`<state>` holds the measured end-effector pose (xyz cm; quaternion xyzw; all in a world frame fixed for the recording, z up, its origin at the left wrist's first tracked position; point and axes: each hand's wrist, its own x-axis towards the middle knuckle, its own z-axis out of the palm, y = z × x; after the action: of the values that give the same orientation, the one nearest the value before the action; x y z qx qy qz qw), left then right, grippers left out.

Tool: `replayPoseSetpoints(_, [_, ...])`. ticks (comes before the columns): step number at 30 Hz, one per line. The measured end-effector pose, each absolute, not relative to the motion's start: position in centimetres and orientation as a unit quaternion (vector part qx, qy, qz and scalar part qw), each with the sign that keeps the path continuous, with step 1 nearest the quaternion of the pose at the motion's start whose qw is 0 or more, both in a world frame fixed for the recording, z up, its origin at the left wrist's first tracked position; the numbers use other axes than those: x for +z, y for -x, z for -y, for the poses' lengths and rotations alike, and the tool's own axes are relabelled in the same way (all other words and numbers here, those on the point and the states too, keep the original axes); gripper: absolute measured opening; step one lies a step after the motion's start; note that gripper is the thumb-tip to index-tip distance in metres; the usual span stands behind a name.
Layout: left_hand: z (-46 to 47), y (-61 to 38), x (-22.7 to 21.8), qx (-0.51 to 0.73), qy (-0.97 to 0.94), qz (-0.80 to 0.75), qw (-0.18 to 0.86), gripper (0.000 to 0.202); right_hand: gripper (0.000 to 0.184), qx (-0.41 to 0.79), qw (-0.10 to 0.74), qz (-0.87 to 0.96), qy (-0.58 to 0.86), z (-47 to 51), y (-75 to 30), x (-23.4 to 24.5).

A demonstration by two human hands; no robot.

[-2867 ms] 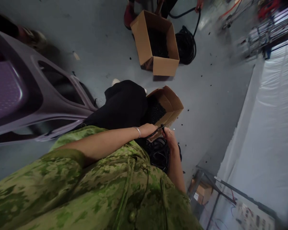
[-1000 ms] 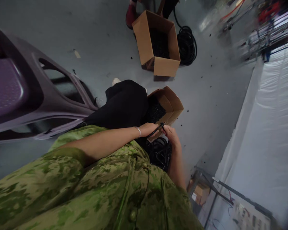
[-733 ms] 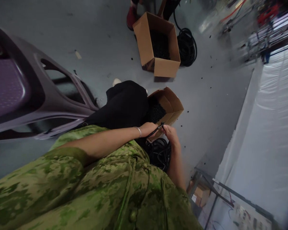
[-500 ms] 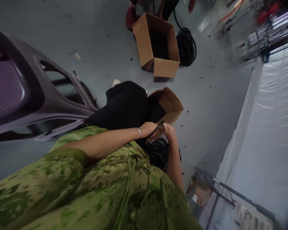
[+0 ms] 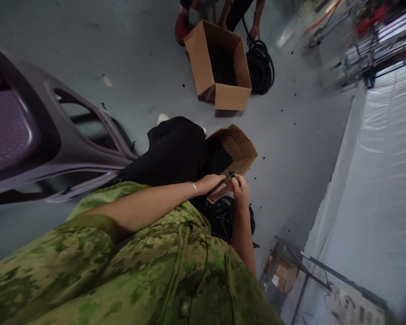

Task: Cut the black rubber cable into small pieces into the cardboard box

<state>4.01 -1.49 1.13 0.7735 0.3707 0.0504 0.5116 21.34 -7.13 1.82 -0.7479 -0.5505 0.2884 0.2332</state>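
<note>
My left hand, with a silver bangle at the wrist, is closed around a slim dark-handled cutter. A greyish blade part points towards my other hand. My right hand pinches the end of a black strip right at the cutter's tip; its exact kind is too small to tell. Both hands are over the near edge of an open cardboard box that holds many small black pieces. Under my right forearm lies a coil of black tubing, partly hidden.
Ahead stands a second cardboard box with black pieces, beside another black coil. A co-worker's hand touches that coil. A purple-grey car body is at left, a metal frame at lower right. Black bits dot the floor.
My right hand has shifted slightly, and the fingers of my left hand look somewhat straighter on the cutter. The co-worker's hand has come down to the far coil.
</note>
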Motion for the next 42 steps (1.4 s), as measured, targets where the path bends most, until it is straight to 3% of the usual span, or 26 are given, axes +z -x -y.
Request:
replayPoseSetpoints(12, [1.8, -3.9, -0.5, 0.028, -0.807, -0.329, 0.490, 0.035, 0.024, 0.208, 0.170, 0.643, 0.718, 6.3, -23.4, 3.8])
replayPoseSetpoints(32, [1.5, -3.9, 0.7, -0.004, -0.819, -0.344, 0.460, 0.034, 0.037, 0.278, 0.196, 0.584, 0.737, 8.1, -21.4, 1.7])
replayPoseSetpoints(42, [1.6, -4.0, 0.1, -0.005, -0.836, -0.338, 0.433, 0.034, 0.032, 0.139, 0.177, 0.653, 0.723, 8.4, -22.3, 0.0])
